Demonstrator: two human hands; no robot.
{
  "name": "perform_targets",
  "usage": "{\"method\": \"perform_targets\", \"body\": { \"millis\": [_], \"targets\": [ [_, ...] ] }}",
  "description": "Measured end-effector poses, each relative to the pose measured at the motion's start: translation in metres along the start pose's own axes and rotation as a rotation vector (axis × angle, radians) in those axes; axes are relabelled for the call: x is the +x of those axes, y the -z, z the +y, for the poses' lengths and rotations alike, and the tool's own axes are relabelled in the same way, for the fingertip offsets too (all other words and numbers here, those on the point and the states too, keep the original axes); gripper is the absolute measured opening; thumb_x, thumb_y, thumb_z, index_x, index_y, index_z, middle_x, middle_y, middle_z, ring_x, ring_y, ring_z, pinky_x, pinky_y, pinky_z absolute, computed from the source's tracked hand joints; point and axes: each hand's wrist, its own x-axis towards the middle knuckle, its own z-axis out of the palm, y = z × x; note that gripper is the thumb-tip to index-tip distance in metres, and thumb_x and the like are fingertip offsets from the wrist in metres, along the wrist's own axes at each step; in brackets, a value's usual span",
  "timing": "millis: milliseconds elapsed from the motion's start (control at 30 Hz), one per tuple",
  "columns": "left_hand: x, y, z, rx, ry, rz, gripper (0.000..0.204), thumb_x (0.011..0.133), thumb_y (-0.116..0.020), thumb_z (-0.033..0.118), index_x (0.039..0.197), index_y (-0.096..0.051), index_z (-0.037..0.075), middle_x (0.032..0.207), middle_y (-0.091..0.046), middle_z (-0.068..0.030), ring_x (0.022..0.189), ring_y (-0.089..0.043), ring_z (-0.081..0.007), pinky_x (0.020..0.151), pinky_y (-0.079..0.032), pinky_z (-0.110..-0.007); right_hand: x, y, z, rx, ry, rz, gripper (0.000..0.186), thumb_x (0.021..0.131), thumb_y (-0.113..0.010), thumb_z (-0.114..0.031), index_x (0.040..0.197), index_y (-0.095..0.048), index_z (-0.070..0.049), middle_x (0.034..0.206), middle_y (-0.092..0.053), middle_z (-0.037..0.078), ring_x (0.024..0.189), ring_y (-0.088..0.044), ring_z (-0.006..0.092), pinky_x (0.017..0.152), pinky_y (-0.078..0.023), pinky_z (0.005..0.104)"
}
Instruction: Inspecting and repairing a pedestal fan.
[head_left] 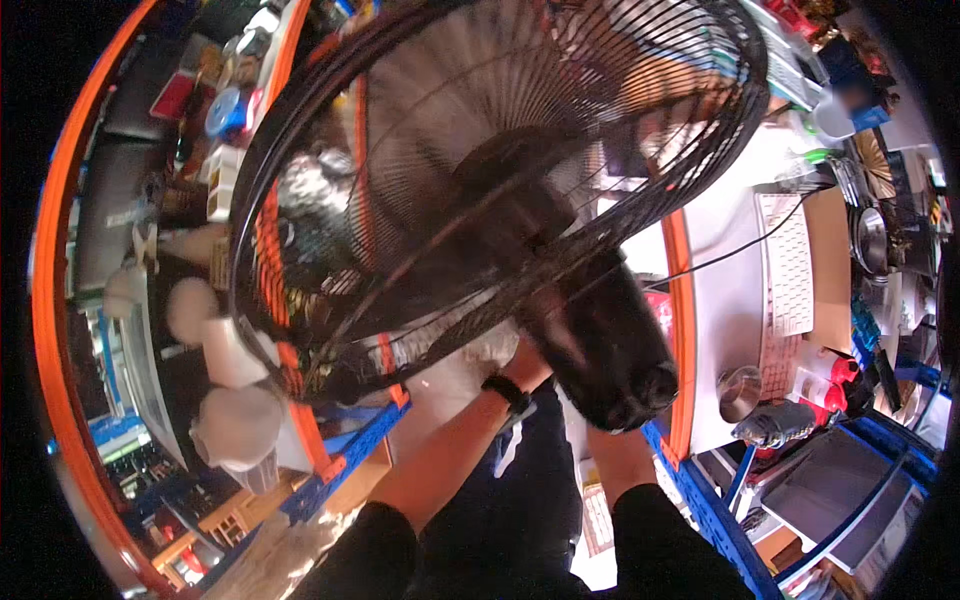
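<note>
A large black fan with a round wire cage fills the upper middle, tilted, its dark motor housing toward me. My left hand, below a black wristband, reaches in under the cage beside the housing and appears closed on the fan; its fingertips are hidden. My right forearm runs up behind the housing, which covers the right hand, so its grip does not show. A thin black cable stretches from the fan toward the right shelf.
Orange-and-blue shelving flanks both sides. On the left shelf are white rounded containers and a blue-lidded tub. The right shelf carries a white keyboard, a metal cup and red items.
</note>
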Motion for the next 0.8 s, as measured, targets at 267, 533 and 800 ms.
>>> {"method": "perform_targets", "body": {
  "millis": [267, 533, 800],
  "targets": [
    [0.017, -0.002, 0.007, -0.136, -0.057, 0.188, 0.018, 0.073, -0.07, 0.019, 0.088, -0.07, 0.009, 0.089, -0.07, -0.0111, 0.086, -0.065, -0.0374, 0.072, -0.052, -0.046, 0.015, -0.022, -0.006, -0.018, 0.046, -0.11, 0.029, 0.085, -0.058, -0.021, 0.108, -0.065, -0.005, 0.1, -0.066, 0.018, 0.093, -0.068, 0.035, 0.073, -0.054, 0.0479],
    [0.031, -0.018, 0.017, -0.249, 0.017, 0.121, 0.022, 0.075, -0.07, 0.015, 0.096, -0.07, 0.008, 0.096, -0.071, -0.0124, 0.093, -0.064, -0.0355, 0.081, -0.051, -0.046, 0.033, -0.001, 0.064, -0.055, -0.095, -0.191, 0.029, 0.085, -0.058, -0.021, 0.108, -0.065, -0.005, 0.103, -0.065, 0.018, 0.095, -0.067, 0.0355, 0.075, -0.054, 0.0479],
    [0.022, -0.015, 0.002, 0.039, -0.068, 0.085, 0.033, 0.08, -0.068, 0.027, 0.104, -0.068, 0.004, 0.106, -0.069, -0.017, 0.104, -0.062, -0.0375, 0.092, -0.047, -0.046, 0.067, -0.015, 0.068, -0.091, -0.225, -0.273, 0.03, 0.086, -0.058, -0.022, 0.109, -0.066, -0.005, 0.106, -0.065, 0.019, 0.097, -0.067, 0.036, 0.077, -0.054, 0.0479]
  ]
}}
